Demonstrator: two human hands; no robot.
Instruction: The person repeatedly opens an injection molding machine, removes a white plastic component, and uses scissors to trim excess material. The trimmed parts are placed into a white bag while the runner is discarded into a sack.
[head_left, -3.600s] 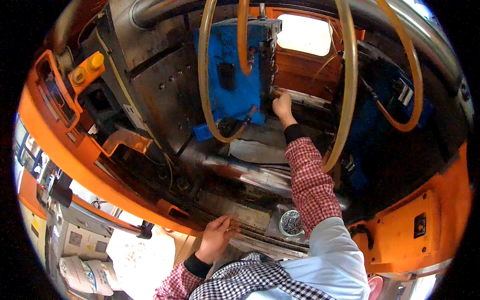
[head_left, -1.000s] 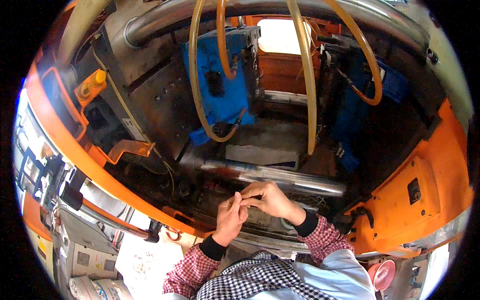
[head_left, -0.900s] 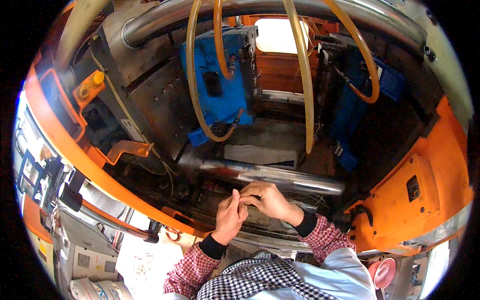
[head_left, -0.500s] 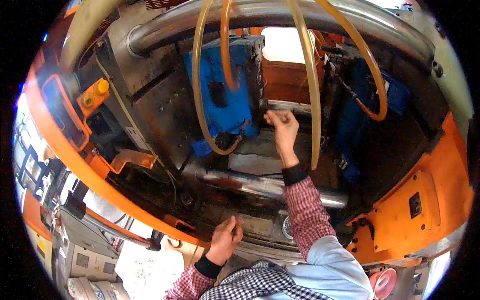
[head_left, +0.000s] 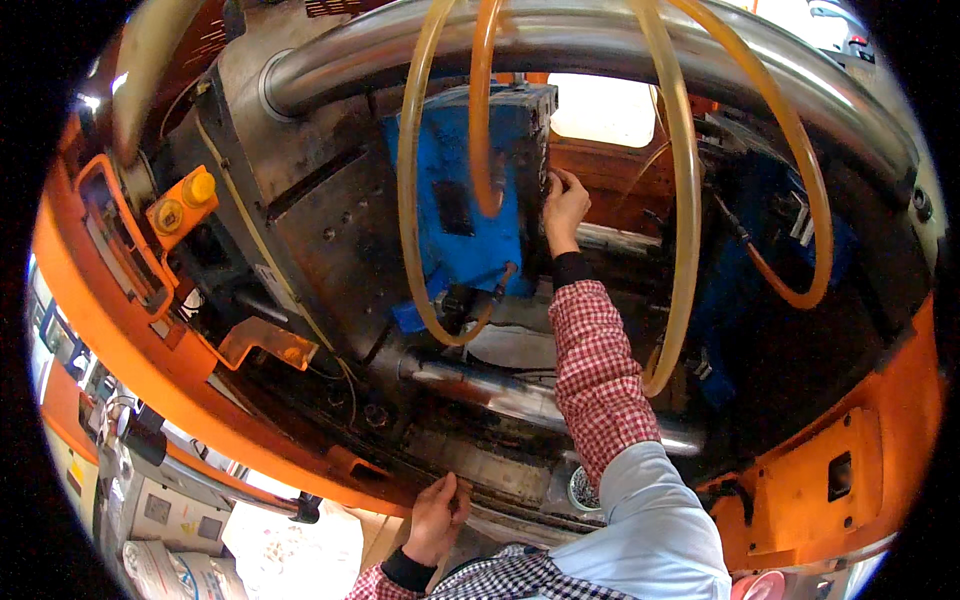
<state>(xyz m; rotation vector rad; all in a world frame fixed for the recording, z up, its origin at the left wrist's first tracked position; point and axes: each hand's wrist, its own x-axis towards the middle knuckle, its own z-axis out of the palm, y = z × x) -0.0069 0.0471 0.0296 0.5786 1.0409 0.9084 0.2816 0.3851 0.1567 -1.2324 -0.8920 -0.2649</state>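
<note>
My right hand reaches far into a moulding machine, its fingers pinched at the dark inner face of a blue mould half. What the fingertips hold, if anything, is too small to make out. Nearer me, my left hand is closed by the machine's front edge, fingers curled against the thumb; anything inside them is hidden. Yellowish hoses loop down on both sides of my right hand. Across the gap, a second blue mould half stands mostly in shadow.
Thick steel bars cross below and above the moulds. An orange guard frame curves along the left; an orange panel stands at right. A small cup sits beside my right sleeve. A white sheet with small bits lies lower left.
My right hand has moved forward and up, from the gap to the inner face of the blue mould half. My left hand has lowered slightly toward me. The view has shifted a little.
</note>
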